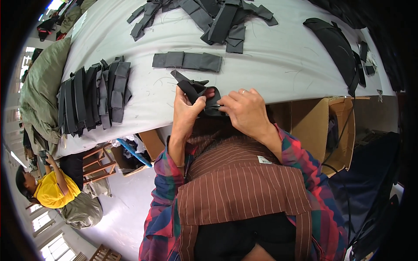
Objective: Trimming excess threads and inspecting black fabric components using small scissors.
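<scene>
A dark grey folded fabric piece [191, 89] is held up at the table's near edge, in front of my apron. My left hand [186, 108] grips it, thumb on top and fingers behind. My right hand [246, 111] is closed, its fingertips pinched at the right edge of the same piece; any small thing between them is too small to make out. Just beyond the hands a flat dark fabric strip [187, 61] lies crosswise on the white cloth-covered table [261, 76].
A row of dark strips [93, 95] lies at left, and a loose heap of strips [222, 21] at the far side. A curved black piece [333, 48] is at right. Cardboard boxes [309, 126] stand below the edge. A person in yellow [56, 189] is at far left.
</scene>
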The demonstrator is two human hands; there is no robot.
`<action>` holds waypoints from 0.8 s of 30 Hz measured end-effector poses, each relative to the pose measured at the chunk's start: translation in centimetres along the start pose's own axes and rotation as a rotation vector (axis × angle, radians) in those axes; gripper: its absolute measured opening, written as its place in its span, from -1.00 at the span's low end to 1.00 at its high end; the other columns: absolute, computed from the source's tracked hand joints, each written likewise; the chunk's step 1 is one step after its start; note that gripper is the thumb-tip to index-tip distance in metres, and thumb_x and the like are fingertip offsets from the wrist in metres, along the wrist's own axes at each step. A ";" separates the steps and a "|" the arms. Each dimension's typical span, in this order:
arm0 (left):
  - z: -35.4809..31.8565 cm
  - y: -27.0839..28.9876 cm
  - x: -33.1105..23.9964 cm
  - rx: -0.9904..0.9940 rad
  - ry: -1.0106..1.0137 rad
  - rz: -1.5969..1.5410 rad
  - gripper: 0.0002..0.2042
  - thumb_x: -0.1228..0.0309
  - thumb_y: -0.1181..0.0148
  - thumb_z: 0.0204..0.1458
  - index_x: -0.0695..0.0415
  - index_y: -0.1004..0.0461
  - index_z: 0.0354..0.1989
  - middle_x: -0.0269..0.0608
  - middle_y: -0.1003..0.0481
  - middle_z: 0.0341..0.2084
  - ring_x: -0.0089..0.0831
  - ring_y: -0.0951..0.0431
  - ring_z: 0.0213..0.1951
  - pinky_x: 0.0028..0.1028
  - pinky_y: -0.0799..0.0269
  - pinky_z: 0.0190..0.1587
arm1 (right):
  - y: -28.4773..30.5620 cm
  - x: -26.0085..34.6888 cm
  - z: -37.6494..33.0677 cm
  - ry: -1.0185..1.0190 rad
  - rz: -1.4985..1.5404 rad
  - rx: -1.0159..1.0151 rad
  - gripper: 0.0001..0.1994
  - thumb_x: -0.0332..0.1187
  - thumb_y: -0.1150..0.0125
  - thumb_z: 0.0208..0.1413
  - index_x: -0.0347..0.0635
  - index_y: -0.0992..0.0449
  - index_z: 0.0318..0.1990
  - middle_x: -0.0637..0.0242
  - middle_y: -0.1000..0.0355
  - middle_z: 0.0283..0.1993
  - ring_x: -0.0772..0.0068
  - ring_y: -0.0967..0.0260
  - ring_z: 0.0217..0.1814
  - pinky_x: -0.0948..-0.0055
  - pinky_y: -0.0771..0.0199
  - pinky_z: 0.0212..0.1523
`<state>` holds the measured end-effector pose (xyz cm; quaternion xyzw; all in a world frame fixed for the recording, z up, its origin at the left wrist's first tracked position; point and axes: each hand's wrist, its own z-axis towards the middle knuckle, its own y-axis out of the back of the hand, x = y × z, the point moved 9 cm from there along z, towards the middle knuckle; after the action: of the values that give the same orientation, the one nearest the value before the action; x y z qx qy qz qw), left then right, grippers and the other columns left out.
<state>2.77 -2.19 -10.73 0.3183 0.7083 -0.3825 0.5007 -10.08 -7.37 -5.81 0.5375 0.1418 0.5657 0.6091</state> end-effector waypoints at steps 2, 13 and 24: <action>-0.1 0.2 0.1 -0.011 -0.002 -0.001 -0.65 0.68 -0.01 -0.06 0.29 -0.16 -0.06 0.06 -0.49 -0.18 -0.31 -0.54 -0.12 -0.39 -0.42 0.02 | -0.3 0.4 0.3 0.011 -0.006 0.004 -0.90 -0.34 -0.29 -0.11 -0.03 -0.50 -0.41 0.43 -0.35 -0.52 0.33 -0.32 -0.44 0.33 -0.15 -0.41; 0.0 0.1 0.0 -0.002 0.008 -0.019 -0.66 0.67 -0.01 -0.05 0.30 -0.16 -0.07 0.06 -0.49 -0.18 -0.32 -0.54 -0.12 -0.39 -0.45 0.00 | -0.7 1.3 0.5 0.055 -0.033 -0.021 -0.92 -0.34 -0.23 -0.07 -0.06 -0.46 -0.49 0.43 -0.35 -0.54 0.36 -0.31 -0.45 0.34 -0.12 -0.41; -1.5 2.1 -0.8 -0.020 0.110 0.074 -0.55 0.58 -0.09 -0.09 0.27 -0.19 0.04 -0.05 -0.46 -0.28 -0.33 -0.54 -0.27 -0.39 -0.49 -0.25 | 0.1 -1.3 0.4 -0.153 0.364 0.021 -0.92 -0.41 -0.25 -0.05 -0.13 -0.55 -0.36 0.40 -0.49 -0.40 0.38 -0.42 -0.33 0.38 -0.32 -0.29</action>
<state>4.04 0.09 -10.16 0.3600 0.7262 -0.3386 0.4779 -10.19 -8.69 -6.14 0.6021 0.0014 0.6222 0.5003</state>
